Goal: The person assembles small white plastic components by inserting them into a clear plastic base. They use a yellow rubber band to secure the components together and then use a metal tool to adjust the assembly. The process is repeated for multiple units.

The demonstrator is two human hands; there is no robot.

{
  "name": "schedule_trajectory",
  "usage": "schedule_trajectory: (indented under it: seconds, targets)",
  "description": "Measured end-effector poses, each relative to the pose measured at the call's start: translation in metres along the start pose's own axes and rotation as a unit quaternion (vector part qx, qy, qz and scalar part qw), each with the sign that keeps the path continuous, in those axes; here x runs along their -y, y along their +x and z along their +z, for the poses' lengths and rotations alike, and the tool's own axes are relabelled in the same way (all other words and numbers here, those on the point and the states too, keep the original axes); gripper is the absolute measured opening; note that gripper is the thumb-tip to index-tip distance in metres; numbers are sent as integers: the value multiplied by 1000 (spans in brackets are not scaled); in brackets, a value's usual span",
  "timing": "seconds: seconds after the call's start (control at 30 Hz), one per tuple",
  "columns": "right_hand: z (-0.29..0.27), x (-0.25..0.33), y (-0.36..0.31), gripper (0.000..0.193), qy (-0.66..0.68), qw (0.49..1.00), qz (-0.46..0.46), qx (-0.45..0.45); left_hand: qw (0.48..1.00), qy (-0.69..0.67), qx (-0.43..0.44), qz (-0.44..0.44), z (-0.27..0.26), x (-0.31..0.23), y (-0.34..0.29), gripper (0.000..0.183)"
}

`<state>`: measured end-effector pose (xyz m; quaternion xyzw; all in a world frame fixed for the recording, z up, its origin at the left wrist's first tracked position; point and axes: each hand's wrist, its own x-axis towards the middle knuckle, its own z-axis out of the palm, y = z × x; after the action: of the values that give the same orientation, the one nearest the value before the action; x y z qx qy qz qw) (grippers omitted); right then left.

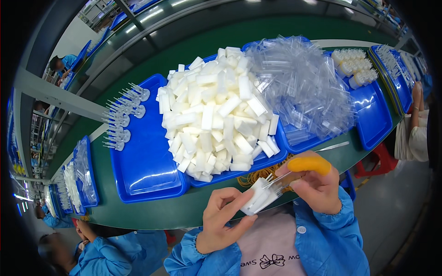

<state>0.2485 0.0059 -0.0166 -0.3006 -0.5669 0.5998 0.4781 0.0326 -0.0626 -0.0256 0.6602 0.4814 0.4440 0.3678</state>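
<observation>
In front of my chest, my left hand (225,221) grips a white block with clear plastic around it (258,198) between thumb and fingers. Thin pale prongs stick out of its upper end. My right hand (315,184), with a yellow finger cover on one finger, pinches a thin clear plastic piece (283,180) at that same end. Whether this piece is joined to the block I cannot tell. Just beyond both hands rises a heap of white foam blocks (207,115), with a heap of clear plastic sleeves (299,87) to its right.
Yellow rubber bands (251,178) lie on the green table (152,216) by the hands, and a thin metal strip (334,146) lies to their right. A blue tray (147,152) at left holds clear stemmed parts (122,115). Another blue tray (370,115) at right holds whitish parts (354,66). Co-workers sit on both sides.
</observation>
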Motion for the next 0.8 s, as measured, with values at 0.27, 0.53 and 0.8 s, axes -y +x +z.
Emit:
schedule_trajectory:
  seconds: [0.27,0.53,0.8]
  targets:
    - [-7,-2,2,24,-86,995,-41,27,999,-1,39,32,3,13,0,48]
    - [-3,2,-1,25,-28,999,15,17,999,-30,-20,26,10,15,-3,46]
    - [-5,-12,8,27,-18,999,-36,-3,988,-59,-142,-21,15,23,3,42]
